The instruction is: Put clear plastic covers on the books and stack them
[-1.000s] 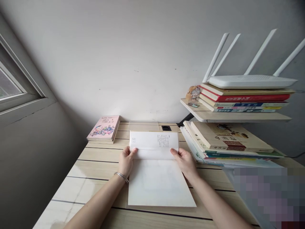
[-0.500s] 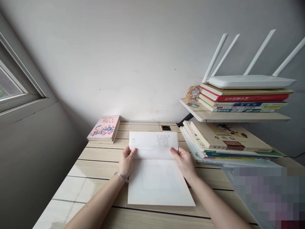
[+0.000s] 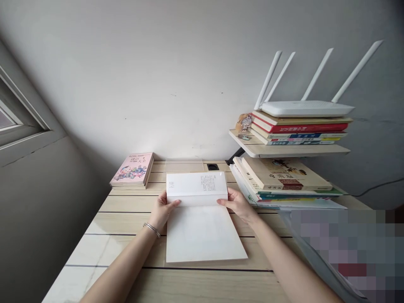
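White book (image 3: 202, 235) lies opened out approx. mid worktop (image 3: 202, 286), crease running side to side just above its middle; upper part has printed txt, lower pg looks blank. Can't tell if all of it touches the planks.

Room: broad strip of planks btwn bk's near edge & bottom of view; on L, planks run out to worktop's slanting L edge. Far side, black socket (image 3: 212, 167) sits just past bk's upper edge, then wall (image 3: 158, 75). Pink bk stack (image 3: 132, 169) at far L corner, apart from L hand (image 3: 161, 209). R side tighter: lower bk pile (image 3: 284, 179) sits near R hand (image 3: 239, 206), w/ only a narrow strip btwn. Shelf (image 3: 299, 151) w/ upper bk pile (image 3: 303, 127) & router (image 3: 307, 108) overhangs that pile. Lower R corner pixelated, can't make it out.

Pose: forearms come in from bottom L & bottom R, angled inward, one hand per side edge nr the crease. Both hands' fingers (image 3: 173, 204) grip bk: thumbs flat on top pointing inward, other fingers bent round the edges, tips mostly hidden. Silver bracelet (image 3: 152, 229) on L wrist.
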`<state>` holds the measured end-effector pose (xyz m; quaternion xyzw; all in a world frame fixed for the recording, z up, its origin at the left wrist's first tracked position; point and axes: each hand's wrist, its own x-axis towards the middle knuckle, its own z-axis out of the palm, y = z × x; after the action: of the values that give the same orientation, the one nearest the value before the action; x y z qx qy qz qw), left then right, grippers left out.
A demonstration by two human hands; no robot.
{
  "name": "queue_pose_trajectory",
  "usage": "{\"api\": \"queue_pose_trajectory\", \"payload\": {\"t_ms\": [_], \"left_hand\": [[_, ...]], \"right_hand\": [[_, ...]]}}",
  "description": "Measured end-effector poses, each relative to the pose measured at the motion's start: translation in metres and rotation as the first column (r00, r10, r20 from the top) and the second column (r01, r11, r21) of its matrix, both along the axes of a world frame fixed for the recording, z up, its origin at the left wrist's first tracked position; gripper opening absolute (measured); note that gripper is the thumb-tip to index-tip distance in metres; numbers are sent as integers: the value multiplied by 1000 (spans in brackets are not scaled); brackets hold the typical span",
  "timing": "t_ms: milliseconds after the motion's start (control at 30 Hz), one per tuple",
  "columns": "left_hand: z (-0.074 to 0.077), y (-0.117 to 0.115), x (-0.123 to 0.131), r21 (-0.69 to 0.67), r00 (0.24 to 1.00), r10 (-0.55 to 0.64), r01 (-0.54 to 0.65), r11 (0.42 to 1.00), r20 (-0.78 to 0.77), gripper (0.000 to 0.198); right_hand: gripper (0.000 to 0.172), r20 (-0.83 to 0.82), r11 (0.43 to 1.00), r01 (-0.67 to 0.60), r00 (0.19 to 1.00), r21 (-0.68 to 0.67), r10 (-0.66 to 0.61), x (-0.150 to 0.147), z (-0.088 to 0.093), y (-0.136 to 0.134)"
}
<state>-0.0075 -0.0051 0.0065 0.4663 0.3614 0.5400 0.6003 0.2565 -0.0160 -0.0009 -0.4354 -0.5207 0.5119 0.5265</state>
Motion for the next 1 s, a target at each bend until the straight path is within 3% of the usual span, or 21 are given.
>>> {"api": "queue_pose_trajectory", "payload": {"t_ms": [133,267,433,633,833,1000], "left_hand": [[2,2,-7,11,998,-66,66,998,-3,35],[6,6,-17,72,976,-160,172,983,-150,33],[3,0,-28,150,912,-154,225,963,-381,26],[-5,-12,-33,228,830,-127,291,929,-543,21],[2,-5,-26,395,777,94,207,895,-622,19],[6,4,-19,319,863,24,161,934,-505,21]], "right_hand": [[38,62,1000,27,998,9,-28,9,-3,3],[39,118,1000,-19,993,6,18,13,-5,-5],[34,192,998,29,981,47,-38,15,-16,-18],[37,305,990,56,948,133,-95,16,-31,-29],[21,405,931,143,870,337,-280,15,-16,-22],[21,374,896,225,849,382,-372,9,-8,-12]]}}
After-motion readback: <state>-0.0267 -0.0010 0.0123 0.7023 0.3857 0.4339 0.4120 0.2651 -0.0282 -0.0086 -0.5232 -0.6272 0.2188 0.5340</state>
